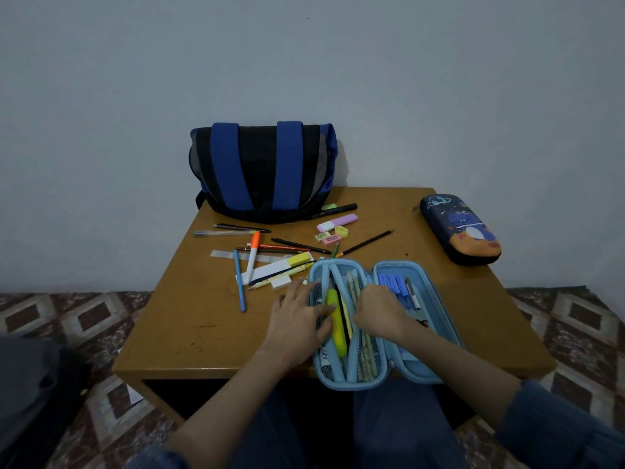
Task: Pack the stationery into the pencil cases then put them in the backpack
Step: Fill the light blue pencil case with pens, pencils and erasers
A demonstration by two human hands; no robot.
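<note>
Both hands were at the open pencil case (422, 275), which lay spread at the near edge of the worktop (203, 316) and overhung it slightly.

The worktop was a low brown wooden table set against a plain pale wall (338, 62), with a diamond-patterned floor (67, 316) on either side. A black and blue backpack (263, 170) sat at the far edge against the wall. A second pencil case (460, 228), dark blue with a cartoon print and zipped up, lay well apart on the right. Between the backpack and the open case, loose stationery was scattered: an orange-capped marker (253, 255), a blue pen (240, 282), a pink highlighter (337, 222), a black pencil (367, 243) and a yellow sharpener (341, 230).

The left hand (297, 316) lay flat with its fingers stretched out over the case's left mesh pocket, fingertips touching a yellow highlighter (336, 326) in the case. The right hand (380, 309) had its fingers curled onto the case's middle flap, holding it. Blue pens (394, 286) sat in the case's right half.
</note>
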